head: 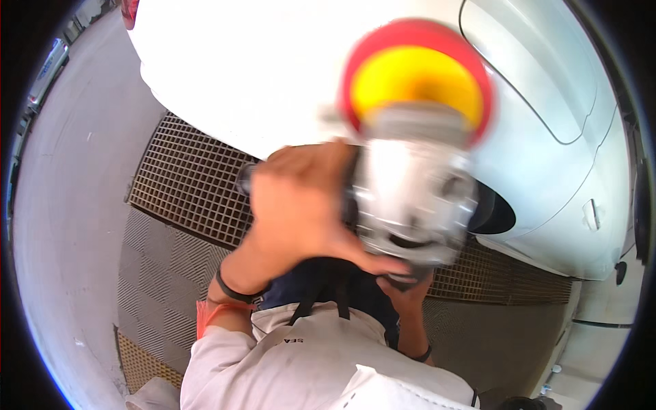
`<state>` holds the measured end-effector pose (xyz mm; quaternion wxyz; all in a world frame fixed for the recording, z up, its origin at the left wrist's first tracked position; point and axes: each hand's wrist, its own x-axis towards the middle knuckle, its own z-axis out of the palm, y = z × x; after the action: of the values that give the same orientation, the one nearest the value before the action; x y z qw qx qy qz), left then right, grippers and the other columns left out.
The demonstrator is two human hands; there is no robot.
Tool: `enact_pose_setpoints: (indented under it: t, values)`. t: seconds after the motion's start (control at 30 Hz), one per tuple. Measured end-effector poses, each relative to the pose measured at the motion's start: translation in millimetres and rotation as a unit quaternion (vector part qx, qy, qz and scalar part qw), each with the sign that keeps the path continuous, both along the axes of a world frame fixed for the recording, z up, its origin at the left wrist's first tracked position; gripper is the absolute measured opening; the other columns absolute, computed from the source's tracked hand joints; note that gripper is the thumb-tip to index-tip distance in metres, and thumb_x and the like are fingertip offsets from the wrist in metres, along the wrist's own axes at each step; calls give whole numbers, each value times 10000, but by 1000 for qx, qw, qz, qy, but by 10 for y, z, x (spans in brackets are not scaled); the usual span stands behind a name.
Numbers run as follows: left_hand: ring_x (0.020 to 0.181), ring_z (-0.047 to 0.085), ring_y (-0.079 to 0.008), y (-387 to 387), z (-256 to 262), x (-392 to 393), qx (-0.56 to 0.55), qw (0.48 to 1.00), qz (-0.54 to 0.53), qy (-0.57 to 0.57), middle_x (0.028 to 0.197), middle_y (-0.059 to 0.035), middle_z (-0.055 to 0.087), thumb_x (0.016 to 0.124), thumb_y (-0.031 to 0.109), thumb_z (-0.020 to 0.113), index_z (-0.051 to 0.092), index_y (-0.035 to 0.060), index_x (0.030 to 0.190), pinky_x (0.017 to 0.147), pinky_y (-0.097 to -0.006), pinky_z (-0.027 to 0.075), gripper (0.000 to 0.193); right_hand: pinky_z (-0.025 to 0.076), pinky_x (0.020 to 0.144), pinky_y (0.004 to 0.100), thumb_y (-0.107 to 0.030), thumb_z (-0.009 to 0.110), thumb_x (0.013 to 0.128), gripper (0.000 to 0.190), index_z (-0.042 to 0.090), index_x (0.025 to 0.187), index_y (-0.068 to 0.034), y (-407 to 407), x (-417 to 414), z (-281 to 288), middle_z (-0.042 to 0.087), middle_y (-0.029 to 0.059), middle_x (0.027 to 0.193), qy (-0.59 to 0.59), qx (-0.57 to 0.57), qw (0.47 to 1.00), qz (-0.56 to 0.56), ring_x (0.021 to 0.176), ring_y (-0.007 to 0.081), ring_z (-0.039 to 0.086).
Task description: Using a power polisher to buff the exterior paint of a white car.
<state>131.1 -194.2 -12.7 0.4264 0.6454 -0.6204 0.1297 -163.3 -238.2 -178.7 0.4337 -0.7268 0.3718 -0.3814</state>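
Observation:
My left hand (300, 205) is wrapped around the left side of a rotary polisher, with a dark handle end (246, 177) sticking out past it. The polisher's silver housing (412, 192) is blurred. At its far end is a round yellow-and-red pad (412, 77), held over the rear side of a white car (230, 66). Whether the pad touches the paint I cannot tell. Nearer my body, my right hand (410, 294) holds the rear of the polisher, which hides part of that hand.
A metal floor grating (189, 174) runs beneath the car's edge. Grey ribbed tiles (164, 277) lie beside my legs. The car's fuel flap (543, 66), dark wheel arch (494, 210) and door handle (592, 214) are on the right. Another vehicle (48, 72) stands at the far left.

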Motion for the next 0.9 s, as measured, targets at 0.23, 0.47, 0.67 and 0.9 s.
enact_pose_setpoints:
  t: [0.23,0.47,0.67,0.9]
  values:
    - [614,611,-209,-151,264,-302,22,999,-27,-28,685,-28,540,433,917,727,554,57,869,627,-322,472,979,409,1110,482,-238,997,625,1136,299,1492,-14,110,-257,-280,408,186,1484,-88,-26,995,-28,1355,304,461]
    - [790,715,-189,496,-1158,690,-70,953,12,293,889,-97,732,368,896,822,642,-105,1037,744,-328,579,1217,600,725,423,-433,984,599,979,446,1282,16,-107,586,410,677,217,1088,104,-58,991,56,913,335,737]
    - [1229,511,-278,703,-2365,977,-90,955,100,263,1321,-186,459,615,1014,520,282,-129,1410,1070,-441,399,1412,596,721,443,-515,931,621,950,461,1261,9,-136,854,455,658,197,1063,181,-164,967,66,867,366,719]
    - [845,749,-278,352,-951,650,-63,975,22,211,960,-163,738,407,1032,641,638,-107,1097,808,-387,587,1332,599,756,430,-452,965,623,945,447,1276,-5,-38,576,419,662,205,1099,111,-59,991,37,958,329,723]
